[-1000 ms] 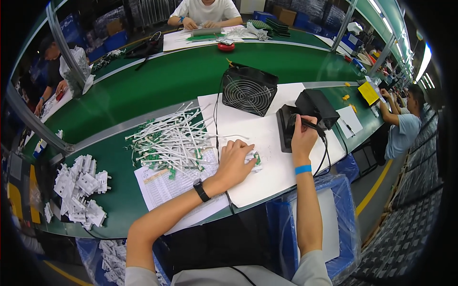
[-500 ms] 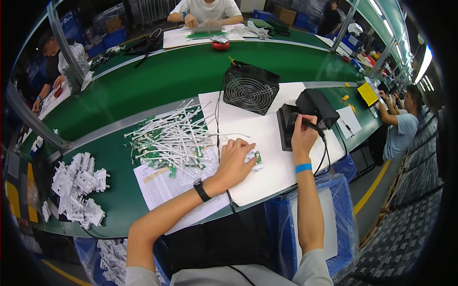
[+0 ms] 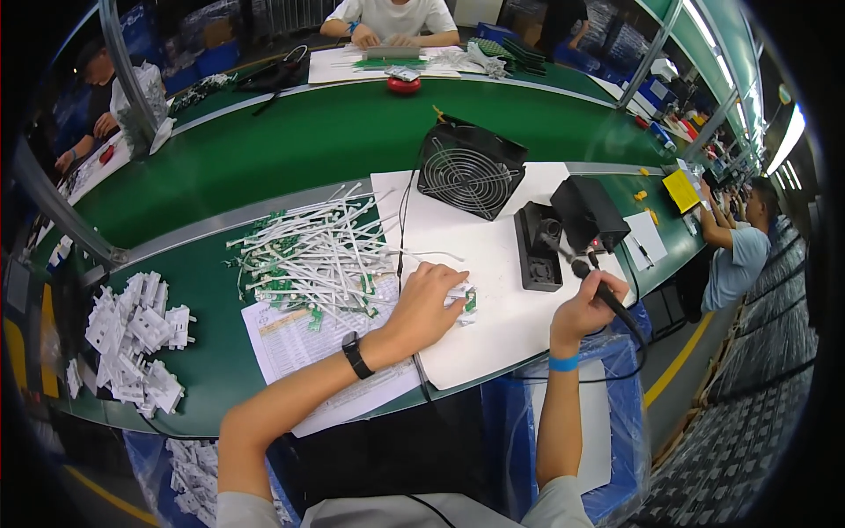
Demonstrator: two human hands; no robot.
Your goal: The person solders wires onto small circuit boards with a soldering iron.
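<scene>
Hands well apart here: the left hand (image 3: pixel 429 304) is down on the white board (image 3: pixel 480 356), fingers over a small white part with a green circuit board (image 3: pixel 470 304). Most of that piece is hidden under the fingers, so whether they pinch it or just press it, I can't tell. Over on the right, the right hand (image 3: pixel 583 315) is wrapped around a black soldering iron (image 3: pixel 580 268), its shaft angled up and left, the tip hard to pick out against the black iron stand (image 3: pixel 540 275) behind. Part of the handle is lost in the grip, and the cord loops away toward the right forearm.

Behind the stand, a black box (image 3: pixel 588 209); at its left, a black fan (image 3: pixel 471 172) with a wire grille. The wire bundle (image 3: pixel 308 260) is a tangle, its green ends partly buried, covering the upper part of a printed sheet (image 3: pixel 280 341). Lower left, a plastic-lined bin (image 3: pixel 148 471) runs off the bottom edge.
</scene>
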